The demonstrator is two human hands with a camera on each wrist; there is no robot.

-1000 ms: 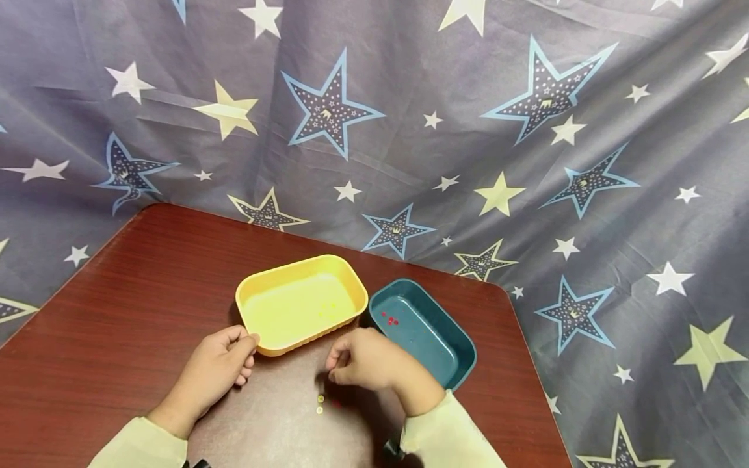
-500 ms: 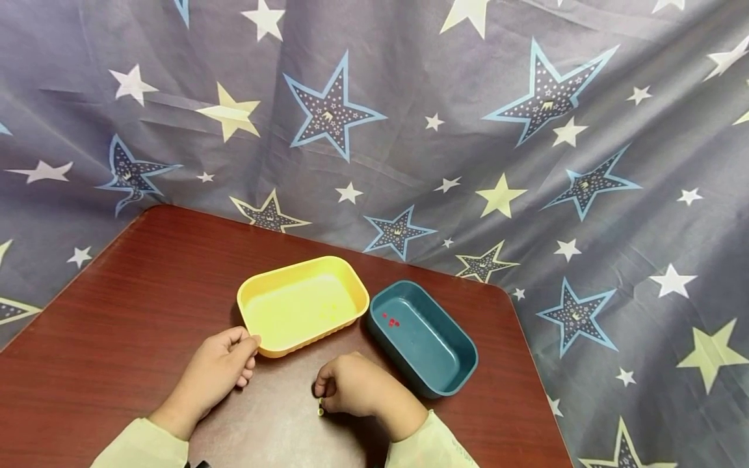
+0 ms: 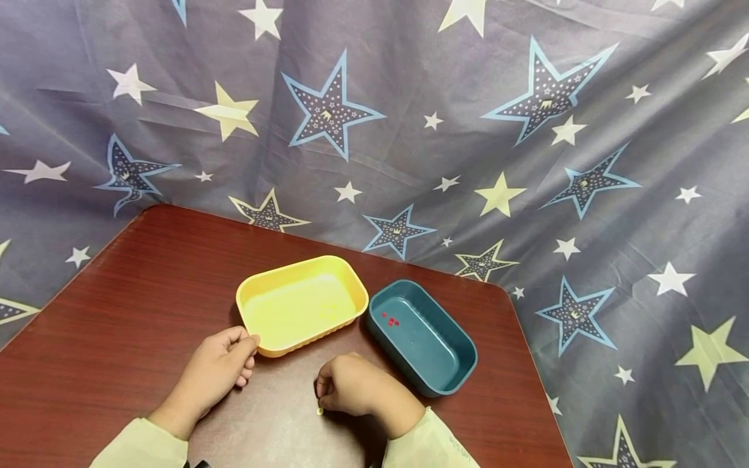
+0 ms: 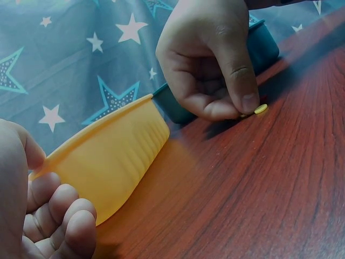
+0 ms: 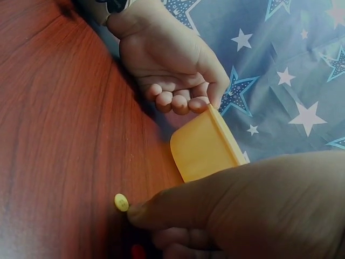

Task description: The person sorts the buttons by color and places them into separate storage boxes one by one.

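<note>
My left hand (image 3: 219, 364) pinches the near left corner of the yellow plastic tray (image 3: 250, 325) between thumb and fingers. Low over the table, my right hand (image 3: 354, 385) has thumb and fingertips together on the wood. A sliver of a yellow button (image 4: 243, 115) shows between these tips in the left wrist view. Another yellow button (image 5: 122, 202), with small holes, lies just beside the thumb tip. Beneath the hand, the right wrist view shows a red button (image 5: 138, 251), which the hand hides in the head view.
A dark teal tray (image 3: 462, 364) stands right of the yellow one, with several small red buttons (image 3: 391, 322) inside. Pale yellow buttons (image 3: 330, 309) lie in the yellow tray. The reddish-brown table (image 3: 146, 279) ends at a star-patterned curtain (image 3: 398, 162).
My right hand has come away from beside the teal tray, left and toward me, down onto the loose buttons. One yellow button is now covered by its fingertips. The left hand stays put.
</note>
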